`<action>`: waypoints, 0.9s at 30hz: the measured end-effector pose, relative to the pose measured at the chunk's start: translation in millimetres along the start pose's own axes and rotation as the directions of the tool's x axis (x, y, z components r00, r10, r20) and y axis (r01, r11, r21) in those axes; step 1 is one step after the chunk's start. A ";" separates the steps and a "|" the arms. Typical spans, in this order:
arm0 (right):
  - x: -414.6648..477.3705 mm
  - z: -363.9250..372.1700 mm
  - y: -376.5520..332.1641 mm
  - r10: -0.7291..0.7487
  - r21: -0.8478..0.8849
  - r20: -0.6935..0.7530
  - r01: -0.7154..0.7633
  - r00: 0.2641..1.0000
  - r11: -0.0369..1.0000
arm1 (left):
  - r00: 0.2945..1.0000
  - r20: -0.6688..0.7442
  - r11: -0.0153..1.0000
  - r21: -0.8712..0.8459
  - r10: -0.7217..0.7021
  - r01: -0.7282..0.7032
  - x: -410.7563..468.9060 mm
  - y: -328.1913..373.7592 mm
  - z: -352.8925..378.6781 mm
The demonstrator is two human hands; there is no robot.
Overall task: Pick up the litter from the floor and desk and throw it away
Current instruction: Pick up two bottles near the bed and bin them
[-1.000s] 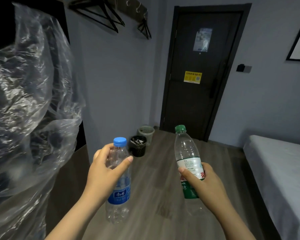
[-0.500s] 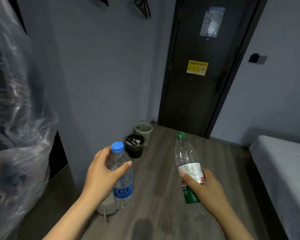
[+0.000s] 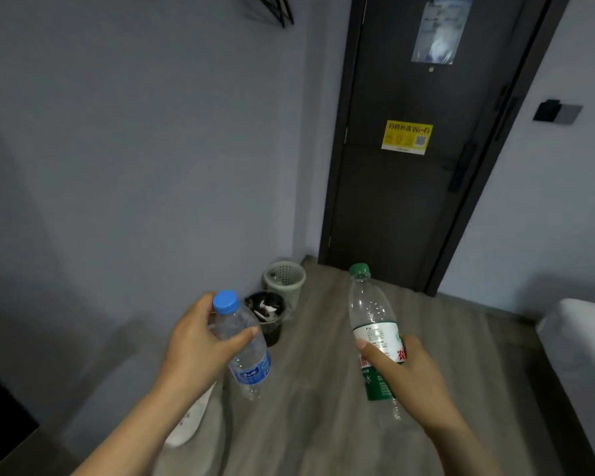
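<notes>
Your left hand point(image 3: 200, 341), arm outstretched, clasps a clear blue-capped plastic bottle point(image 3: 249, 359) just under its cap, body tilting below. Your right hand point(image 3: 409, 376) grips a clear green-capped plastic bottle point(image 3: 371, 310) at its label, neck rising above. Both hang over the grey wooden floor point(image 3: 323, 424), near a black round bin point(image 3: 272, 333).

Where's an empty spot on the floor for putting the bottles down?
Bare floor runs between the black bin and the bed, up to the door. Crowded by the left wall: black bin, pale basket right behind it, and a white thing lying nearer you.
</notes>
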State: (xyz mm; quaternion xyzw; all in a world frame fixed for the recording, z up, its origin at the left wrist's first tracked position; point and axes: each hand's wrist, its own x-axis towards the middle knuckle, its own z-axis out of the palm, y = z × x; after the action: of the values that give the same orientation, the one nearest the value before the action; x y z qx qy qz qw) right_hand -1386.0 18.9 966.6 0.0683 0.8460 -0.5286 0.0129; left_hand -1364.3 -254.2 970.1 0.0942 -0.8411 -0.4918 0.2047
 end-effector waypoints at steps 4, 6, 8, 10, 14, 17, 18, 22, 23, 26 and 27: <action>67.7 -6.5 -4.7 0.008 -0.043 0.004 -0.008 1.000 0.999 | 0.999 0.006 0.999 0.016 -0.034 0.034 52.8 -10.1 36.7; 99.2 -5.4 -5.6 0.015 -0.036 0.014 -0.015 1.000 0.999 | 0.998 0.027 0.998 0.033 -0.060 0.059 80.1 -16.9 53.1; 133.2 -0.9 -5.5 0.036 -0.076 0.022 -0.034 0.999 0.997 | 0.998 0.032 0.998 0.035 -0.061 0.060 108.9 -23.9 69.8; 167.8 5.0 -6.0 0.055 -0.117 0.030 -0.052 0.998 0.992 | 0.999 0.021 0.998 0.046 -0.047 0.046 137.5 -30.4 86.2; 240.9 21.8 -11.2 0.076 -0.105 0.014 -0.074 0.997 0.992 | 0.999 0.014 0.997 0.056 -0.049 0.048 206.8 -50.2 119.6; 294.9 38.1 -20.7 0.116 -0.106 0.025 -0.113 0.993 0.988 | 0.997 0.026 0.997 0.028 -0.069 0.068 263.7 -67.8 138.4; 313.4 44.4 -24.1 0.136 -0.117 0.036 -0.131 0.990 0.984 | 0.996 0.039 0.997 0.020 -0.078 0.077 282.6 -73.1 142.8; 382.0 69.6 -38.0 0.191 -0.149 0.082 -0.177 0.978 0.973 | 0.991 0.086 0.994 0.052 -0.098 0.094 353.8 -92.3 155.6; 398.6 75.7 -39.9 0.194 -0.160 0.084 -0.179 0.977 0.971 | 0.990 0.093 0.993 0.069 -0.102 0.096 370.3 -97.2 159.6; 442.6 91.8 -41.9 0.226 -0.171 0.095 -0.208 0.970 0.963 | 0.989 0.097 0.989 0.105 -0.112 0.101 411.6 -110.8 173.6; 456.0 96.8 -40.8 0.236 -0.184 0.101 -0.215 0.966 0.959 | 0.989 0.092 0.988 0.110 -0.117 0.107 423.0 -114.2 179.1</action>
State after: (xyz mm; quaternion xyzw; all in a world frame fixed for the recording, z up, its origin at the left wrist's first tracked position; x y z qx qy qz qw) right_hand -1847.8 -38.9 917.4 0.1306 0.8726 -0.4521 0.1307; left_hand -1827.5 -322.1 900.2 0.1278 -0.8681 -0.4618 0.1297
